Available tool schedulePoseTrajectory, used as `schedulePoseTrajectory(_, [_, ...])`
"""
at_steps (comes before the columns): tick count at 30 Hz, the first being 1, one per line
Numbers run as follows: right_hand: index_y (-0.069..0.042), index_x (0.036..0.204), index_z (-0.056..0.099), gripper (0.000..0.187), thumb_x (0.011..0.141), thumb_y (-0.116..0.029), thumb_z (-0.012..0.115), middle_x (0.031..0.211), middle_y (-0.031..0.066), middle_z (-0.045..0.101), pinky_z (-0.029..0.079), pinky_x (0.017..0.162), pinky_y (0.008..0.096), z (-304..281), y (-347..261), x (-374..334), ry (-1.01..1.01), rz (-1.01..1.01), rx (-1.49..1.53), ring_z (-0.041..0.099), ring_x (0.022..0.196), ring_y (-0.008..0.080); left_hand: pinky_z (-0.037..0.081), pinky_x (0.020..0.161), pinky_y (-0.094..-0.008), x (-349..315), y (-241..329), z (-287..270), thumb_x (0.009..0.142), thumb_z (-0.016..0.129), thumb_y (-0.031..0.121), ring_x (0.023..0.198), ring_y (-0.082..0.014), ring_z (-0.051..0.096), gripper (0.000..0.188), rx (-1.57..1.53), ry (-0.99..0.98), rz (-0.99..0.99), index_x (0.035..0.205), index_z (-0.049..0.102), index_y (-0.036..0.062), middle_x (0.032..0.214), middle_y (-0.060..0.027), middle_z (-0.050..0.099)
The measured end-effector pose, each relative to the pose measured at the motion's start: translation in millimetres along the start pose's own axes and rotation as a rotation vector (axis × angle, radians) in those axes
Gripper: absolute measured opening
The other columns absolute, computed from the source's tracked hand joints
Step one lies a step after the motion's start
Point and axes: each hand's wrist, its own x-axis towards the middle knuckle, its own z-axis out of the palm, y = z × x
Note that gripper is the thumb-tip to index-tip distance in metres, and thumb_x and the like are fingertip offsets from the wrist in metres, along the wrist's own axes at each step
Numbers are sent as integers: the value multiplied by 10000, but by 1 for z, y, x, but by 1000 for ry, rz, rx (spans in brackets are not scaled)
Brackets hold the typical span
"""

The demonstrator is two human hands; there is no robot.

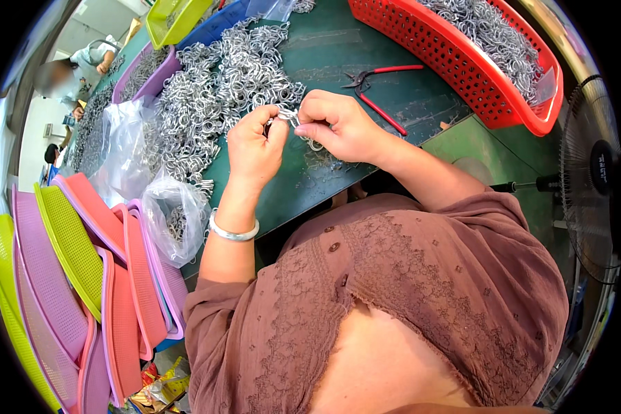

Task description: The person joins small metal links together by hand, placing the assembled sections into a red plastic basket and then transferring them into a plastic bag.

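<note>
My left hand (255,143) and my right hand (341,126) meet over the near part of the green table (324,58). Both have their fingers closed in a pinch on a few small silver metal rings (289,116) between them. How the rings are linked is too small to tell. Just beyond and left of my hands lies a large heap of silver metal rings (207,90). To the right, pliers (383,110) with red handles lie spread on the tabletop, touched by neither hand.
A red perforated basket (455,65) full of metal pieces stands at the far right. Plastic bags (176,217) and a purple tray (148,72) flank the heap on the left. Stacked coloured baskets (69,255) fill the near left. A fan (593,165) stands right; another person (96,58) sits far left.
</note>
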Motion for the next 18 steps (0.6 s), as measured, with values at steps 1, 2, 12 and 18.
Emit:
schedulePoseTrajectory(1, [-10, 708, 506, 116, 719, -39, 617, 721, 74, 492, 390, 538, 290, -1, 1, 1, 10, -97, -86, 482, 625, 194, 326, 460, -184, 1, 0, -1, 773, 526, 51, 513, -22, 401, 95, 9, -19, 17, 821, 592, 2, 578, 31, 489])
schedulePoseTrajectory(2, [-9, 710, 508, 118, 706, -37, 622, 723, 90, 492, 396, 543, 303, -2, 2, 1, 20, -194, -171, 490, 630, 227, 326, 460, -184, 2, 0, -2, 773, 526, 50, 513, -22, 401, 95, 17, -39, 35, 822, 592, 2, 579, 30, 488])
schedulePoseTrajectory(12, [-9, 698, 502, 119, 736, -20, 614, 745, 59, 495, 385, 593, 253, -10, -1, -7, -43, 55, 192, 476, 657, 148, 343, 475, -184, 4, 17, -10, 768, 545, 43, 530, -25, 414, 87, 42, -134, 74, 831, 595, 7, 622, 21, 513])
schedulePoseTrajectory(18, [-10, 713, 501, 116, 785, -39, 587, 744, 4, 491, 371, 614, 217, -10, 0, -13, -96, 278, 462, 444, 679, 69, 353, 502, -174, 1, 17, -10, 785, 527, 38, 563, -21, 426, 134, -82, -217, 35, 894, 600, 10, 665, 36, 528])
